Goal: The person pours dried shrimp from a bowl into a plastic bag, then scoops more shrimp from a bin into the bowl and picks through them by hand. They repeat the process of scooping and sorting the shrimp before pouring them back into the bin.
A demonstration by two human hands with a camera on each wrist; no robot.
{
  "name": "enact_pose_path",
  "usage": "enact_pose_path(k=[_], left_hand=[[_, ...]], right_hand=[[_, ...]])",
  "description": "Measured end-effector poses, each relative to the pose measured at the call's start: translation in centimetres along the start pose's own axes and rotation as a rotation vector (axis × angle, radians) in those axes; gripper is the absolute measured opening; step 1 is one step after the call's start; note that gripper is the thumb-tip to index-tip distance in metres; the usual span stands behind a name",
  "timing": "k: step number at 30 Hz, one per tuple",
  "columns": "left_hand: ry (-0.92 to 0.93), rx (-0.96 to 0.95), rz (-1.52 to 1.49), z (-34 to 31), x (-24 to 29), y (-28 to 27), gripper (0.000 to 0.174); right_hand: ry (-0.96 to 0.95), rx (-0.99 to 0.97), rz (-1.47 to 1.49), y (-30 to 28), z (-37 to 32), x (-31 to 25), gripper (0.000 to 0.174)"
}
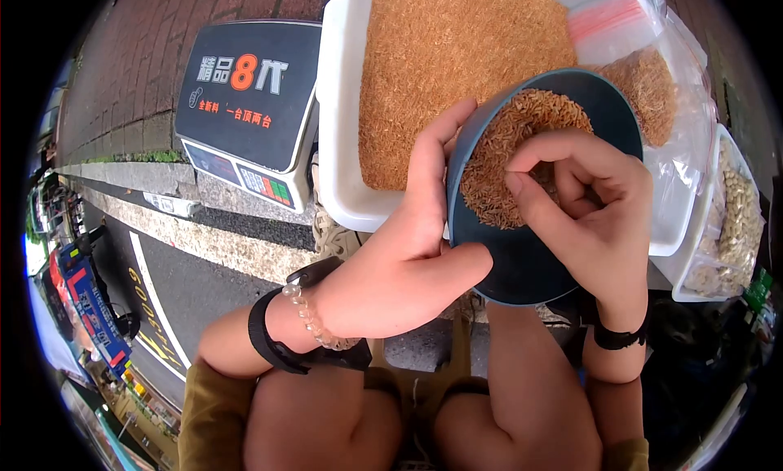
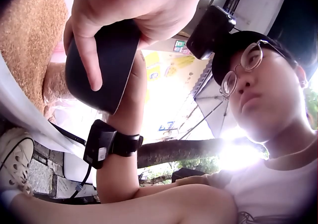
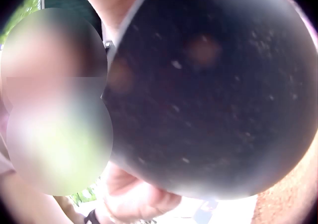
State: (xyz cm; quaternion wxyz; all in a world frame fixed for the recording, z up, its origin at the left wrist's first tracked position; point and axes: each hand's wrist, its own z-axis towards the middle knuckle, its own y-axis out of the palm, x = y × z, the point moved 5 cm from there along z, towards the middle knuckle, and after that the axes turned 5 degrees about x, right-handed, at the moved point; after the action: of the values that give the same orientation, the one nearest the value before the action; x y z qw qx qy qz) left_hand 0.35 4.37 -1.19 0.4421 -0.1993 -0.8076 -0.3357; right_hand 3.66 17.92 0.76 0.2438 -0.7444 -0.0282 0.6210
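My left hand (image 1: 412, 247) grips a dark blue-grey bowl (image 1: 526, 267) at its side, with the thumb over the near rim and the fingers along the outer wall. In the left wrist view one finger lies across the outside of the dark bowl (image 2: 112, 60). Reddish-brown rice grains (image 1: 497, 198) lie in the tilted bowl. Over them, inside the rim, my right hand (image 1: 599, 210) has its thumb and forefinger tips pressed together and its other fingers curled. No object shows between those tips. The bowl's outer surface (image 3: 208, 99) fills most of the right wrist view.
Behind the bowl stands a white tub (image 1: 342, 145) full of similar brown grain (image 1: 457, 55). A digital scale (image 1: 245, 104) is left of it. At right are clear plastic bags (image 1: 685, 71) and a white tray (image 1: 689, 287) of pale pieces. A road runs along the left.
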Motion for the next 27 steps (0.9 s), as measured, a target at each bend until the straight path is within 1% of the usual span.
enact_pose_path(k=[2, 3, 4, 5, 6, 7, 8, 10, 12, 14, 15, 17, 19, 23, 25, 27], left_hand=[[0.031, 0.008, 0.014, 0.0, 0.0, -0.2, 0.086], [0.051, 0.022, 0.043, 0.1, 0.1, -0.3, 0.087], [0.072, 0.034, 0.07, 0.1, 0.3, -0.4, 0.087], [0.008, 0.066, 0.001, 0.0, 0.2, -0.4, 0.087], [0.018, 0.052, -0.005, 0.0, 0.4, -0.2, 0.087], [-0.003, 0.071, -0.053, 0.0, 0.5, -0.2, 0.088], [-0.026, 0.09, -0.099, 0.0, 0.5, -0.2, 0.088], [-0.034, 0.099, -0.124, 0.1, 0.7, -0.2, 0.087], [-0.083, 0.007, -0.12, 0.1, 0.9, 0.1, 0.084], [-0.06, 0.0, -0.097, 0.2, 1.0, 0.2, 0.085], [-0.067, 0.006, -0.105, 0.1, 1.0, 0.1, 0.085], [-0.074, 0.009, -0.115, 0.0, 0.7, 0.2, 0.085], [-0.03, 0.108, -0.106, -0.1, 0.5, -0.2, 0.082], [-0.047, 0.107, -0.06, -0.1, 0.6, -0.2, 0.081], [-0.09, 0.032, -0.108, 0.1, 0.8, 0.2, 0.085], [-0.08, 0.025, -0.102, 0.2, 0.9, 0.2, 0.085]], right_hand=[[0.061, 0.028, 0.361, -0.9, -0.2, 0.2, 0.009], [0.093, 0.006, 0.471, -1.3, -0.3, 0.1, 0.007], [0.086, 0.014, 0.457, -1.7, -0.3, 0.1, 0.007], [0.182, -0.047, 0.798, -1.4, -0.3, 0.6, 0.009], [0.276, -0.11, 1.14, -1.1, -0.5, 0.9, 0.011], [0.285, -0.166, 1.227, -1.0, -0.6, 1.0, 0.013], [0.277, -0.159, 1.215, -1.1, -0.6, 1.0, 0.013], [0.347, -0.211, 1.343, -0.7, -0.9, 0.9, 0.013], [0.349, -0.235, 1.363, -0.8, -0.8, 0.9, 0.014], [0.379, -0.289, 1.456, -0.6, -0.8, 0.9, 0.015], [0.377, -0.286, 1.453, -0.7, -0.8, 1.0, 0.015], [0.388, -0.341, 1.516, -0.6, -0.9, 0.9, 0.016], [0.391, -0.35, 1.533, -0.5, -0.9, 0.9, 0.017], [0.381, -0.38, 1.587, -0.5, -1.1, 0.8, 0.017], [0.379, -0.378, 1.593, -0.5, -1.1, 0.8, 0.017], [0.378, -0.378, 1.601, -0.4, -1.1, 0.8, 0.016]])
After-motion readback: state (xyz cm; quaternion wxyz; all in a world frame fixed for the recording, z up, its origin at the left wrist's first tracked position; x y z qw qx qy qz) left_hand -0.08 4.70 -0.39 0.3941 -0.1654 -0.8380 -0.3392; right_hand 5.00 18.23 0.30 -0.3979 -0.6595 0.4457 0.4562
